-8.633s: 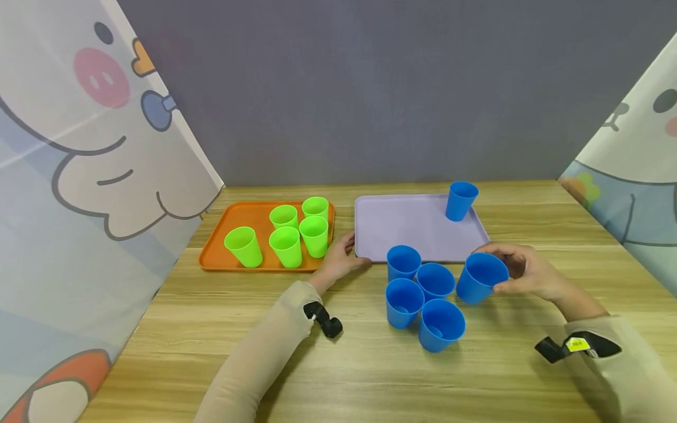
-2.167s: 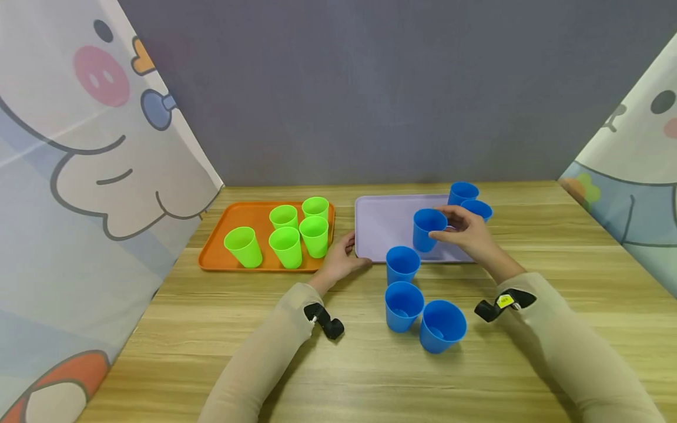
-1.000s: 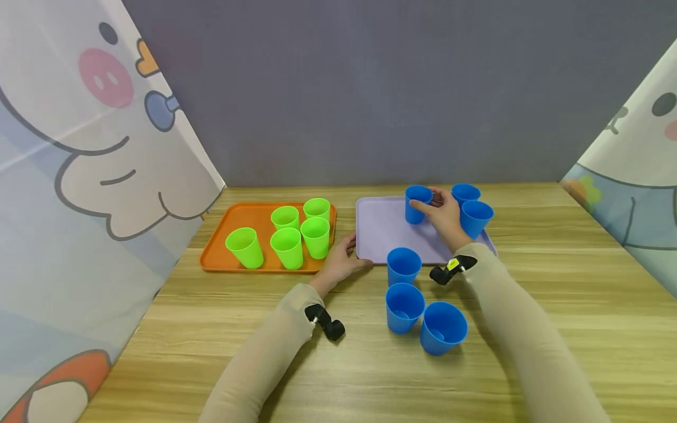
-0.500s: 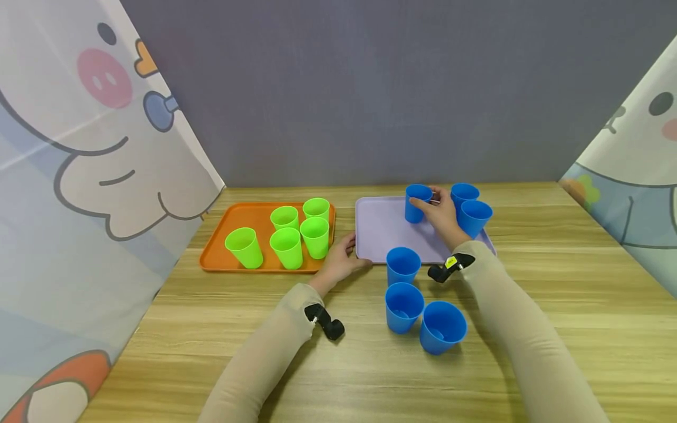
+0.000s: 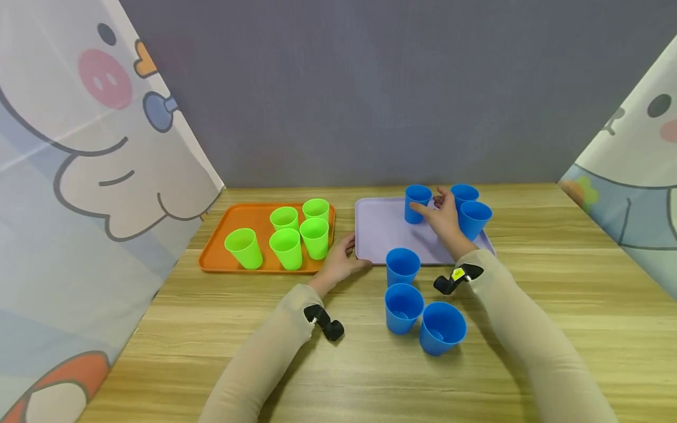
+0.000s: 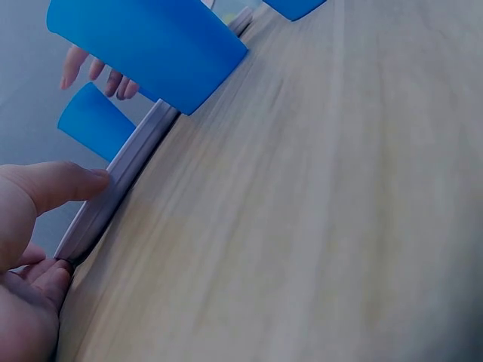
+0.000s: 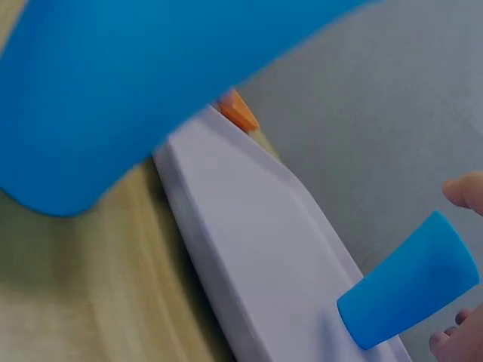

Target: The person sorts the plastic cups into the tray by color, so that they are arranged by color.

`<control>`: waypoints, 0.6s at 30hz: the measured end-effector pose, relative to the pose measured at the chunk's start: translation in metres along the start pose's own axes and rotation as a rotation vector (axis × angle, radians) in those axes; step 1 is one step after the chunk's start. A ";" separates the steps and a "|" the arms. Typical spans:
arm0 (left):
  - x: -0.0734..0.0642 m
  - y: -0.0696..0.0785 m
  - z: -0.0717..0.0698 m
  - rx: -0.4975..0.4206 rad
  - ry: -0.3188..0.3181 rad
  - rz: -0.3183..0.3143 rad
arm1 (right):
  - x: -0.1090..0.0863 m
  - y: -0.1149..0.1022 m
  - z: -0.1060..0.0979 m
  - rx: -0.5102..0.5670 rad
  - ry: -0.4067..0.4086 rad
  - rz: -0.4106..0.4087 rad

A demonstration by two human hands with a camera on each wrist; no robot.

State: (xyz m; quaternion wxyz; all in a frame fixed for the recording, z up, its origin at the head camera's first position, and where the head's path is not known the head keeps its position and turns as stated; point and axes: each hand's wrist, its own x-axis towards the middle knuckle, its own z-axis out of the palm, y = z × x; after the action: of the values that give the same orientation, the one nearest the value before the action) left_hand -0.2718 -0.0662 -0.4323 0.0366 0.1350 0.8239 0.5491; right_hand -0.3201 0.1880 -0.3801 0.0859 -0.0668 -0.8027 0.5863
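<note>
My left hand [image 5: 338,261] holds the near-left corner of the lilac tray [image 5: 381,235], its thumb [image 6: 72,185] against the front rim and its fingers at the side. Upright near the tray's back edge is a blue cup [image 5: 414,215]. My right hand [image 5: 444,220] is just to the right of that cup, thumb and fingers spread apart; a gap shows between them and the cup [image 7: 407,283] in the right wrist view. Two other blue cups, one [image 5: 465,192] behind the other [image 5: 475,220], stand at the tray's right end.
Three blue cups, at the back [image 5: 403,267], middle [image 5: 404,314] and front [image 5: 441,335], stand on the wooden table in front of the lilac tray. Further left, an orange tray [image 5: 217,249] bears several green cups [image 5: 286,249]. A grey panel [image 5: 370,94] rises behind.
My right hand has brought two blue cups from the table onto the lilac tray, and its fingers have now spread away from the second. My left hand has stayed at the tray corner.
</note>
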 end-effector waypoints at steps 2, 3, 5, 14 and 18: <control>0.000 0.000 0.000 -0.002 0.001 -0.004 | -0.005 -0.003 -0.002 -0.002 -0.011 -0.006; 0.000 0.000 -0.001 -0.001 0.001 -0.006 | -0.008 -0.004 -0.003 -0.003 -0.020 -0.008; 0.000 0.001 -0.001 -0.001 0.000 -0.004 | -0.014 -0.007 -0.006 -0.006 -0.044 -0.019; 0.000 0.000 -0.001 -0.008 -0.002 0.003 | -0.040 -0.010 -0.023 -0.015 -0.179 -0.122; 0.000 0.001 -0.001 -0.007 -0.002 0.007 | -0.052 -0.009 -0.031 -0.017 -0.226 -0.165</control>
State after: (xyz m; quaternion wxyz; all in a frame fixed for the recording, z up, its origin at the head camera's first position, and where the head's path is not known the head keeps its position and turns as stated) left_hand -0.2719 -0.0664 -0.4315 0.0360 0.1380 0.8217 0.5518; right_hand -0.2631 0.2034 -0.3651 0.0423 0.0649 -0.8151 0.5741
